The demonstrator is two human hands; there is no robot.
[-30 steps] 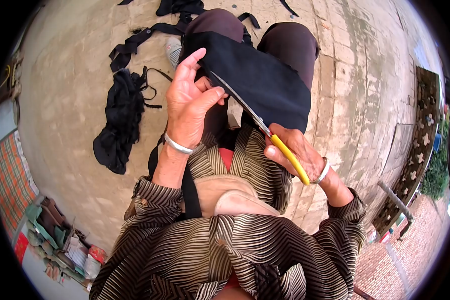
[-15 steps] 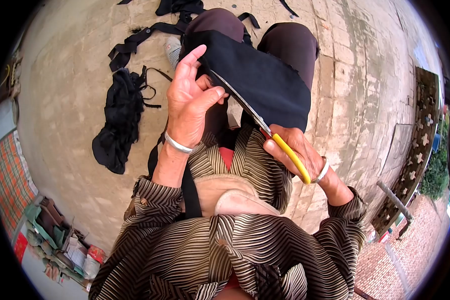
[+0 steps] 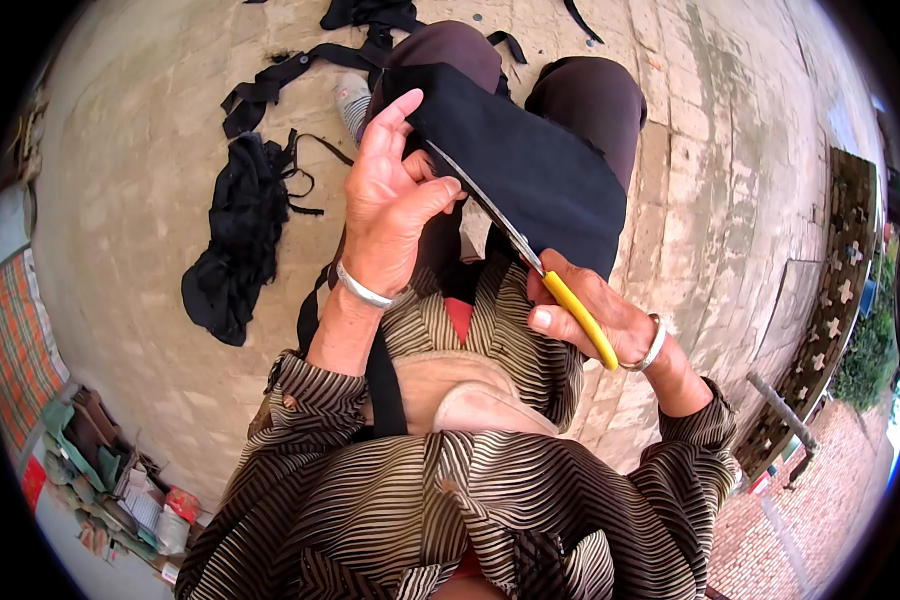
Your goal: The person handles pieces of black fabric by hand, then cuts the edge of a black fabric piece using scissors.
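Note:
A piece of black cloth (image 3: pixel 530 165) lies across my knees, its near edge running slantwise down to the right. At that edge my left hand (image 3: pixel 390 210) pinches the cloth between thumb and bent fingers, while one finger stretches out towards the far corner. My right hand (image 3: pixel 600 310) grips a pair of scissors (image 3: pixel 578 318) by the yellow handle. The long metal blades point up and left along the cloth's edge, with the tip close to my left fingers. Whether the blades are apart is hard to see. Part of the handle is hidden by my right hand.
On the paved ground (image 3: pixel 130 200) to the left lies a crumpled black cloth (image 3: pixel 238 240) with loose strips. More black strips (image 3: pixel 270 85) are scattered beyond my knees. Assorted items (image 3: pixel 120 480) stand at lower left, near a checked cloth (image 3: pixel 20 340). A low patterned wall (image 3: pixel 835 300) runs along the right.
The view has shifted slightly. My right thumb and fingers have changed position a little on the scissors. My left hand keeps its pinch, and the cloth stays across my knees.

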